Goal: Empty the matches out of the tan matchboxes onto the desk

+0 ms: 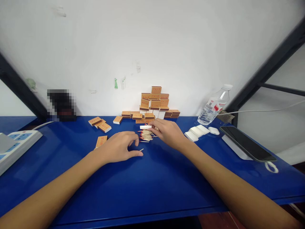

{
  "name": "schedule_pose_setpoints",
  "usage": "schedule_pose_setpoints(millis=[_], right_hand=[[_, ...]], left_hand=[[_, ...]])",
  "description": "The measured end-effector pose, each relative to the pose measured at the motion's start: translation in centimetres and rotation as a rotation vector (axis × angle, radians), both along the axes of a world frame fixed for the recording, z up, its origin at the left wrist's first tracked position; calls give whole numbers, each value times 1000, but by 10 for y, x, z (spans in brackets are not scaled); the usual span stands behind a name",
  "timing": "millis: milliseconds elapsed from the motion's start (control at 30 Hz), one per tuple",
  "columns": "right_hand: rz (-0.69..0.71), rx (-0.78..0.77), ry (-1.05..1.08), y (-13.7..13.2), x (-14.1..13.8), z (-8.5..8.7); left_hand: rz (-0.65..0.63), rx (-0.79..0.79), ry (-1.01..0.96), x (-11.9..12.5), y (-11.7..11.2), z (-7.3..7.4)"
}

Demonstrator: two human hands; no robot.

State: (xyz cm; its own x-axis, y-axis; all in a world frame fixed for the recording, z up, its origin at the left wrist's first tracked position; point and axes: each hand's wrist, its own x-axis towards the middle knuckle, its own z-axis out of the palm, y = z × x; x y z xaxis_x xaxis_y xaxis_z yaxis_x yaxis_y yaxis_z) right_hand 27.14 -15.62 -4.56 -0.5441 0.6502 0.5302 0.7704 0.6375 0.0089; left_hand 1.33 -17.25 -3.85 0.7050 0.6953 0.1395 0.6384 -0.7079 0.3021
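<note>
Matchboxes (155, 104): red characters, too small to read. Bottle label (215, 105): lettering illegible.

The tray (145, 127) in my right fingers (160, 123) is plain white, and so are the trays (195, 131) farther right. The matches (146, 136) have pale cream sticks and red heads. My stacked matchboxes (155, 105) are orange-tan, printed with red characters, with dark brown sides. The worktop (166, 184) is glossy deep blue under my arms; the wall (181, 41) is greyish white with a green scrap (116, 83). I see a clear bottle (211, 109) with a white cap (228, 86) and red-and-white label (215, 105), a black-screened phone (246, 143), and a whitish power strip (33, 138) with blue panels.
</note>
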Motion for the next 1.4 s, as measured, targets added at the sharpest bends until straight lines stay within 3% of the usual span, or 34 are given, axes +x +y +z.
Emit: schedule_pose_setpoints(millis=[167,267,433,633,733,800,900,1000,1100,1300,1400], right_hand=[[8,23,17,1,2,1],[7,32,31,2,4,3],[-33,-9,63,4,8,6],[-117,-14,77,9,14,10],[-177,-13,121,18,30,16],[-210,-91,168,25,48,21],[-286,-333,222,37,85,28],[-387,-485,192,41,122,35],[-459,-623,116,37,146,45],[-693,-784,-70,19,155,62],[-682,-903,-105,18,149,57]], left_hand=[[-49,-128,18,-6,6,4],[-84,-111,5,-5,5,-1],[-99,70,20,7,2,-7],[-11,457,139,31,15,-19],[13,498,52,26,16,-18],[25,446,-32,15,14,-11],[59,363,-12,-9,14,7],[216,377,90,-31,21,25],[338,355,191,-48,30,33],[372,211,206,-63,25,47],[300,127,125,-59,16,58]])
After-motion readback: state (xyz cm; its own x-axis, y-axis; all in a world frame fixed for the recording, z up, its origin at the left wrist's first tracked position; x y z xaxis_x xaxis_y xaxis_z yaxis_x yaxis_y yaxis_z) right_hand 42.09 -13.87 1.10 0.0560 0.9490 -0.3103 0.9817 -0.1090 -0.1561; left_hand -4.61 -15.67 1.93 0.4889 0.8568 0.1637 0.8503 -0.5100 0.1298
